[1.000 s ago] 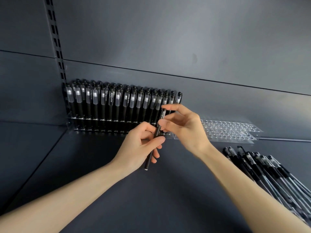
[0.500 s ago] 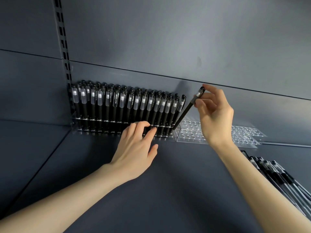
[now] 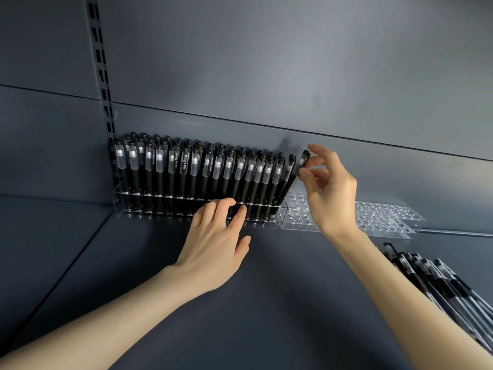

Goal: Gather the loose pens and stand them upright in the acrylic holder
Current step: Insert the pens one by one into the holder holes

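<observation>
The pen (image 3: 300, 164) is basically in now. A second ago both hands had it in mid-air in front of the row, and half a second ago the right hand alone was poking its lower end at the rack with a big lean. Now the lower end looks sunk into a slot at the right-hand end of the filled section. So I'd call this one nearly seated, just needs straightening and letting go.

Its long axis isn't quite vertical yet. The cap end points up toward about 1 o'clock and the writing end goes down toward 7 o'clock, a bit more tilted than its neighbours.

The right hand (image 3: 329, 188) pinches the cap end lightly between thumb and fingertips, with the index finger lifted above it. The left hand (image 3: 216, 236), at about 7 o'clock from the pen, is flat and relaxed. Its straight fingers rest against the front of the acrylic holder (image 3: 298, 218) and grip nothing, probably steadying it.

The standing pens (image 3: 200, 169) fill the holder out to 9 o'clock of the pen, and empty slots run off to 3 o'clock. The loose pens (image 3: 440, 279) still lie in a pile on the shelf (image 3: 293, 303) at about 5 o'clock, so there's plenty left to do.
</observation>
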